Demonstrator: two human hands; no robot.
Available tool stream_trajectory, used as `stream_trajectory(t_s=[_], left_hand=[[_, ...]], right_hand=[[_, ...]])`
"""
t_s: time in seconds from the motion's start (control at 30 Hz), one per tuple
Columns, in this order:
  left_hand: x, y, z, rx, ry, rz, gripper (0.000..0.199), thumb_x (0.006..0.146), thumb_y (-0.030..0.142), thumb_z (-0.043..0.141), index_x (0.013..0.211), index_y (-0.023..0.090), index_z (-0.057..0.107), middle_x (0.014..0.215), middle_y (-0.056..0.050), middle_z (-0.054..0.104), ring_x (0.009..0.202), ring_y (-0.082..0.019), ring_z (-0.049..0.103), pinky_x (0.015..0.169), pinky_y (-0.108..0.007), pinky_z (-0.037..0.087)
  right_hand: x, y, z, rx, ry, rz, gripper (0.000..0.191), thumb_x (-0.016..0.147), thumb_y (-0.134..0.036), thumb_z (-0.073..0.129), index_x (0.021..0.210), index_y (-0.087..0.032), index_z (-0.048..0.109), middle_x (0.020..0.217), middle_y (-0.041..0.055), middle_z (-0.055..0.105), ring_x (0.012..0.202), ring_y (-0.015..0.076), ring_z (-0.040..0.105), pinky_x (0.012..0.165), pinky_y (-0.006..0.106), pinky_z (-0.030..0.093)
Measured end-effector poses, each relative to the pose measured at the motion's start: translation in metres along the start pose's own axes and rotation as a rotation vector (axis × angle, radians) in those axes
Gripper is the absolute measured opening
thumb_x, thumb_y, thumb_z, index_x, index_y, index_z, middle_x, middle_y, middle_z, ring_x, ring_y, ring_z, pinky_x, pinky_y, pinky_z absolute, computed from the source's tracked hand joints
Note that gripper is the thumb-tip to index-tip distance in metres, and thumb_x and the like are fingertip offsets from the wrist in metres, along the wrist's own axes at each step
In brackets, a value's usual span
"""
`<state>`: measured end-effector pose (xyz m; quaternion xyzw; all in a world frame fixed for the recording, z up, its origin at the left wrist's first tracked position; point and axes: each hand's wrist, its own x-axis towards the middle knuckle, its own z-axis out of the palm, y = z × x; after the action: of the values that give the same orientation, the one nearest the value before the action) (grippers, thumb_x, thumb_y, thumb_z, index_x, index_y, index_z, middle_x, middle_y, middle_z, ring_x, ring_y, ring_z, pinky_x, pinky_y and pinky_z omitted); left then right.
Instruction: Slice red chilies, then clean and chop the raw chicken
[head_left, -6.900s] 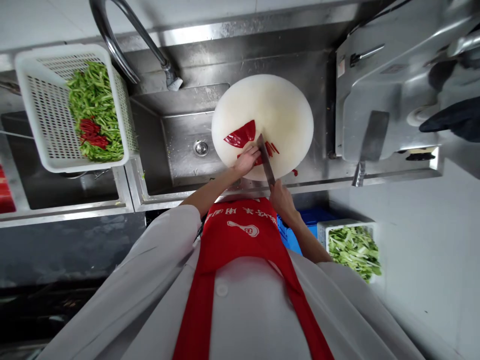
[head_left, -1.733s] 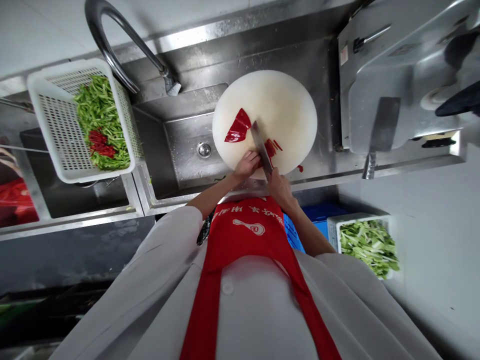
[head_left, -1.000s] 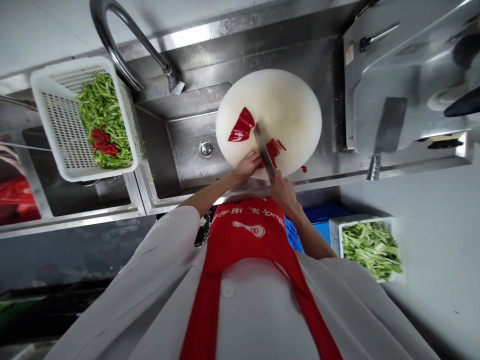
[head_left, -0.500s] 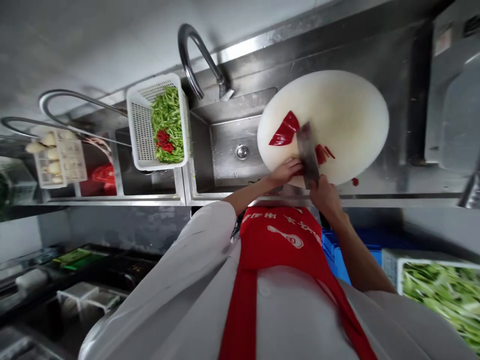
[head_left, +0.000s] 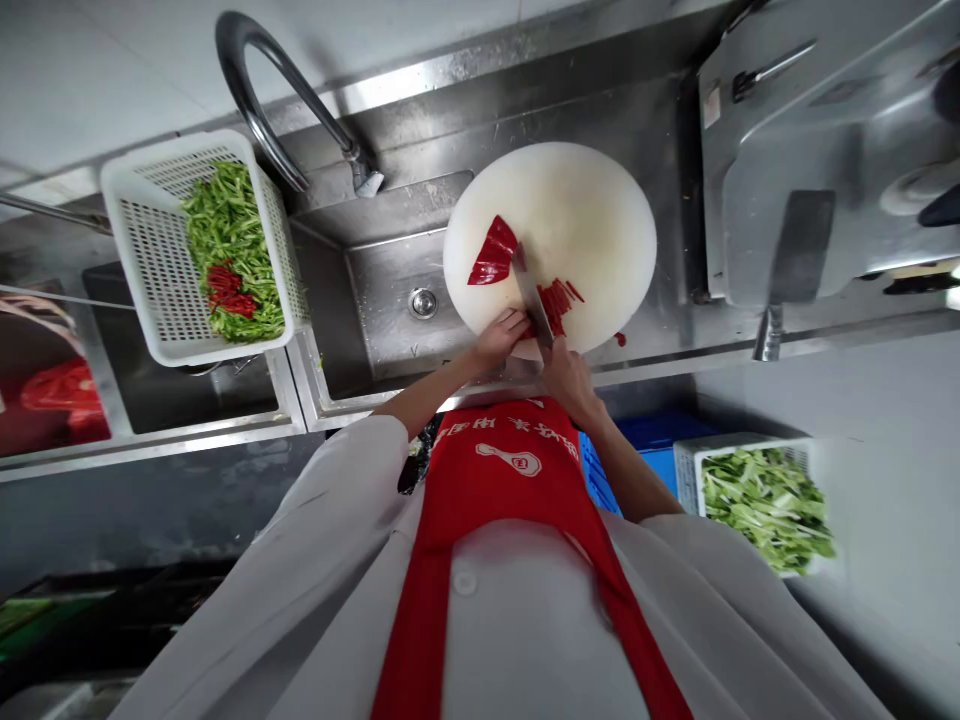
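A white oval cutting board (head_left: 600, 210) lies across the steel counter beside the sink. My right hand (head_left: 568, 378) is closed round the handle of a cleaver (head_left: 531, 292), whose blade rests on the board. To the left of the blade, my left hand (head_left: 501, 335) has curled fingers pressing down a red pepper piece (head_left: 527, 333), mostly hidden by the fingers and blade. Thin red pepper strips (head_left: 556, 302) lie just right of the blade. A larger glossy red pepper piece (head_left: 493, 255) sits beyond my left hand, near the blade's tip.
Left of the sink (head_left: 390, 350) stands a white basket (head_left: 150, 240) of green shreds and red strips. A curved faucet (head_left: 255, 90) rises behind. Another cleaver (head_left: 802, 245) lies at right. Below it is a crate of cut greens (head_left: 769, 505). A red scrap (head_left: 620, 339) lies by the board.
The view has swung to the right, so the board and basket appear farther left. More pepper strips lie beside the blade. Both hands keep their hold.
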<state>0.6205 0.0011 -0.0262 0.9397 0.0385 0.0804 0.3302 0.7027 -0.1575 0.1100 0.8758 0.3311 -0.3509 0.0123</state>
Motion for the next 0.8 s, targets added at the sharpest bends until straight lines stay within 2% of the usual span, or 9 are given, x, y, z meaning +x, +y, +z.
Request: stream_trajectory(t_s=[0.13,0.27,0.4,0.6,0.8], left_hand=[[-0.002,-0.0004,0.0003,-0.037,0.04,-0.002,0.038,0.107,0.03,0.035,0.122,0.013,0.066,0.113,-0.015,0.065,0.109,-0.026,0.058,0.101,-0.047,0.052],[-0.0019,-0.0007,0.0,-0.063,0.04,0.006,0.04,0.107,0.032,0.034,0.12,0.013,0.067,0.115,-0.016,0.065,0.11,-0.025,0.058,0.102,-0.047,0.052],[-0.0038,-0.0024,0.0016,-0.091,0.056,-0.005,0.04,0.107,0.033,0.035,0.12,0.012,0.066,0.116,-0.018,0.065,0.111,-0.026,0.058,0.102,-0.048,0.052],[-0.0047,-0.0045,0.0038,-0.083,0.103,0.036,0.038,0.107,0.034,0.037,0.117,0.012,0.067,0.114,-0.017,0.065,0.11,-0.025,0.057,0.101,-0.047,0.053],[-0.0056,-0.0049,-0.001,-0.105,0.095,0.02,0.036,0.107,0.033,0.037,0.113,0.014,0.067,0.111,-0.015,0.065,0.109,-0.025,0.058,0.098,-0.047,0.054]], right_hand=[[0.0016,0.0035,-0.0046,0.026,-0.01,-0.01,0.037,0.105,-0.028,0.03,0.13,-0.01,0.05,0.103,0.022,0.073,0.094,0.031,0.07,0.078,0.036,0.046],[-0.0024,0.0007,0.0005,0.016,-0.032,-0.005,0.037,0.105,-0.026,0.029,0.132,-0.011,0.05,0.101,0.0208,0.073,0.093,0.0305,0.071,0.079,0.037,0.047],[0.0028,-0.0015,0.002,0.049,0.006,0.011,0.036,0.105,-0.03,0.035,0.131,-0.011,0.051,0.103,0.0214,0.072,0.096,0.0311,0.071,0.079,0.036,0.047],[-0.003,0.0024,0.0035,0.048,-0.016,-0.017,0.034,0.105,-0.027,0.031,0.128,-0.011,0.051,0.099,0.0191,0.073,0.093,0.0293,0.07,0.077,0.035,0.046],[0.0015,-0.0019,0.0027,0.109,0.013,-0.01,0.033,0.105,-0.027,0.034,0.129,-0.01,0.05,0.102,0.0206,0.073,0.095,0.0303,0.071,0.077,0.035,0.046]])
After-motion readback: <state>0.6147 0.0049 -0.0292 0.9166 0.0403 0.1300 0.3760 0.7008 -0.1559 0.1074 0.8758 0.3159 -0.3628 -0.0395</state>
